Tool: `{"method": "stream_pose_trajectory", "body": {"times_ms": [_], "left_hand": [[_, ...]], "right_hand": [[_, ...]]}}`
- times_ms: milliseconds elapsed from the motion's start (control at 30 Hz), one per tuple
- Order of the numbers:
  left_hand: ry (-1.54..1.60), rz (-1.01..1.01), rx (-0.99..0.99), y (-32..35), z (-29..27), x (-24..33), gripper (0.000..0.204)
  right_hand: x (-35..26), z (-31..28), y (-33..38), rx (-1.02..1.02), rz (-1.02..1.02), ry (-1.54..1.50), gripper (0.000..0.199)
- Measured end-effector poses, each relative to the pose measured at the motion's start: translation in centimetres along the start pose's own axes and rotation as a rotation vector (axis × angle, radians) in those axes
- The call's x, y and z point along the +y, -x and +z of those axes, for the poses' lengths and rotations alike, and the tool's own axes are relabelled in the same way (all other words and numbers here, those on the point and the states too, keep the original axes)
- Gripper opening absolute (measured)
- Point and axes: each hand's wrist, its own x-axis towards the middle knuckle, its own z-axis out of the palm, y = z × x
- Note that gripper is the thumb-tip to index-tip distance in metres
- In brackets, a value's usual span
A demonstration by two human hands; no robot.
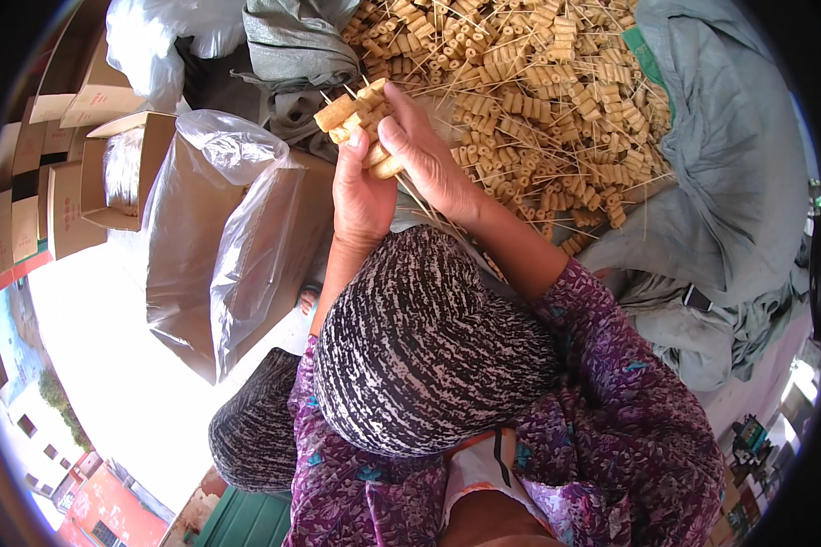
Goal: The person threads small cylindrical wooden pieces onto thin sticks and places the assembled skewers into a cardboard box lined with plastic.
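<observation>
L hand (363, 193) + R hand (436, 169) tog., both clamped on bunch of skewered tan rolls (336, 114), held up above lap, nr edge of heap. Thumbs on near side; far fingers mostly hidden, can't tell exact placement. Stick tips poke out past rolls at top; more sticks show below R hand. Heap of skewered rolls (538, 100) beyond, to R, spread wide, sticks at all angles. Grey cloth (734, 155) along R side of heap. Cardboard box (308, 201) w/ clear plastic liner (242, 273) to L of hands
</observation>
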Motion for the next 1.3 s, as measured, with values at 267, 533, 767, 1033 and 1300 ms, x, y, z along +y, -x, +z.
{"method": "stream_pose_trajectory", "body": {"times_ms": [267,533,767,1033,1300], "left_hand": [[0.05,0.047,-0.075,0.6,1.3,0.4,0.058],[0.113,0.022,-0.073,0.4,0.6,0.6,0.056],[0.22,0.002,0.001,0.4,1.0,1.8,0.073],[0.217,-0.011,0.09,0.5,2.0,2.9,0.071],[0.258,0.0,0.041,0.4,1.4,2.5,0.061]], "right_hand": [[-0.1,0.7,0.3,0.035,-0.175,0.28,0.086],[-0.3,1.0,0.6,0.062,-0.205,0.345,0.076],[-0.3,1.0,0.8,0.131,-0.299,0.298,0.071],[0.8,1.4,0.8,0.2,-0.385,0.45,0.075],[0.1,1.4,0.9,0.194,-0.416,0.564,0.085]]}}
